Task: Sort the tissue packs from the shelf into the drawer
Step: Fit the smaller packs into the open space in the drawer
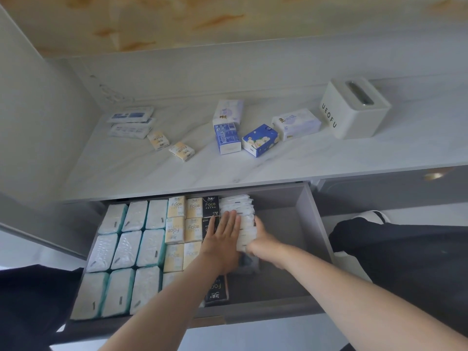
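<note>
Loose packs (259, 140) wait on the shelf (152, 171); I've got both hands down in the drawer (307, 224).
The row of white packs (240, 205) runs front to back beside the black packs (210, 205). My left hand (222, 239) presses flat on top with straight fingers, and my right hand (263, 239) curls round its right flank.

The white dispenser box (354, 115) on the shelf (126, 168) reads "UEOFU" on its side. "Face" is printed on the yellow packs (176, 206) and black packs (210, 205) in the drawer (312, 219), and on two small yellow packs (158, 140) (181, 151) on the shelf. Print on the other packs is illegible.
</note>
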{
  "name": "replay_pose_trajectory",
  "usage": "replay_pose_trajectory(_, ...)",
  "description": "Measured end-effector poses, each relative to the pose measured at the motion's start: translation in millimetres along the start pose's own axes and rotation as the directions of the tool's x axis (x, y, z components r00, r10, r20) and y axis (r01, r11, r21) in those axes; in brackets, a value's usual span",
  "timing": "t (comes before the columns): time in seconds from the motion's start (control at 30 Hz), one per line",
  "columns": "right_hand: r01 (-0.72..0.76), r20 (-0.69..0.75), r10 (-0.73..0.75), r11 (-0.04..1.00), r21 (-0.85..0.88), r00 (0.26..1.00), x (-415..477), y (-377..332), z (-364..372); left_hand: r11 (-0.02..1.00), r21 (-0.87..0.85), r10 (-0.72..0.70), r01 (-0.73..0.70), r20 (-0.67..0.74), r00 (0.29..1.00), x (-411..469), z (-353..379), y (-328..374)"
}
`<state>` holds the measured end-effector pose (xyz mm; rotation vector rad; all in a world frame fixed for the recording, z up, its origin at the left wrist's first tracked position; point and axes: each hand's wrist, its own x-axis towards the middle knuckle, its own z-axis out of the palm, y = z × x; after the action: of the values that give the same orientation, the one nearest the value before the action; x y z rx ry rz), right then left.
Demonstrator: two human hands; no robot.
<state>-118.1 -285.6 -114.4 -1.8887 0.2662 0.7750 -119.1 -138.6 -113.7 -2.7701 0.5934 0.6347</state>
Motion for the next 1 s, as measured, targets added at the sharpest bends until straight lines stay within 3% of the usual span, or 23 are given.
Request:
replay_pose_trajectory(0.23,0.062,-0.083,-0.079,0.982,-0.181,0.993,9,12,2,0.999,-0.043,0.034,-0.031,0.064,0.997,-2,-5,3)
replay_pose_trajectory(0.4,0.05,0.016,-0.047,0.937,-0.346,0.999,6,8,-7,0.995,-0.089,0.038,-0.04,-0.023,0.999,-3,1,-4)
replay_pose_trajectory(0.53,0.127,-0.03,-0.153,0.9,-0.418,0.988,9,17,0,0.999,-0.021,0.046,-0.047,-0.041,0.998,-3,7,-10)
replay_pose_trajectory(0.73,0.097,-0.056,-0.148,0.848,-0.522,0.987,3,14,1,0.999,-0.029,0.044,-0.045,-0.028,0.999,0,-3,-10)
replay_pose_trajectory(0.87,0.185,0.054,-0.199,0.73,-0.657,0.978,-3,5,-1,0.997,-0.037,0.072,-0.072,-0.018,0.997,-6,-4,-15)
replay_pose_trajectory(1.0,0.127,0.038,-0.16,0.596,-0.793,0.986,-7,0,0,0.988,-0.123,0.096,-0.098,-0.024,0.995,-7,-8,-16)
